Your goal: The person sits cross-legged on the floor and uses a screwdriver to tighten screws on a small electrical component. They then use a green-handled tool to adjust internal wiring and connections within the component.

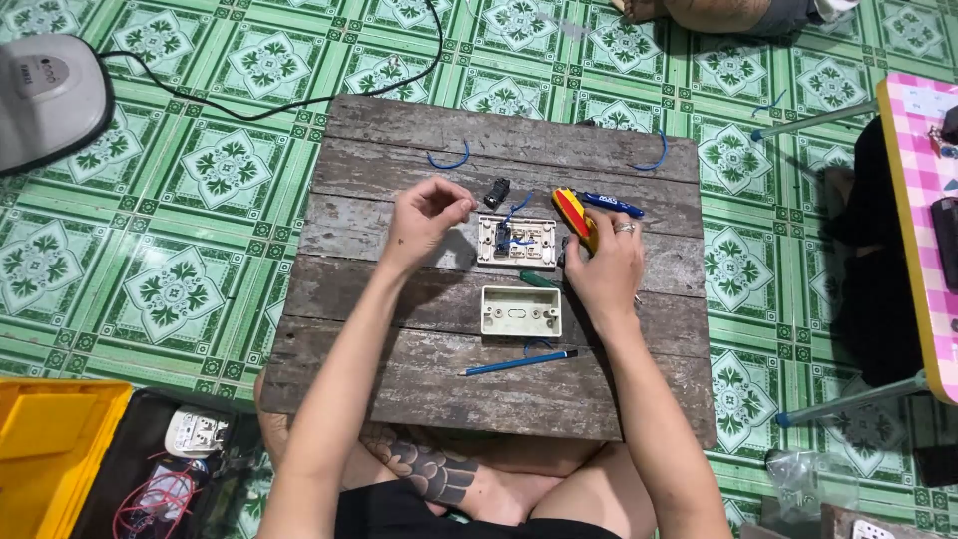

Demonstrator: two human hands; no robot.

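Centrally, left hand (424,215) pinches something tiny, unclear; right hand (604,265) grips red-yellow plastic-handled pliers (576,215) beside white rectangular switch plate (516,241) on rough plank board (399,339).

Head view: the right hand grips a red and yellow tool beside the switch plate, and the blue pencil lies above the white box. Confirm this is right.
One detail is wrong. The head view shows the blue pencil lying below the white box, nearer the person, not above it. The rest holds: the right hand grips the red and yellow tool beside the switch plate.
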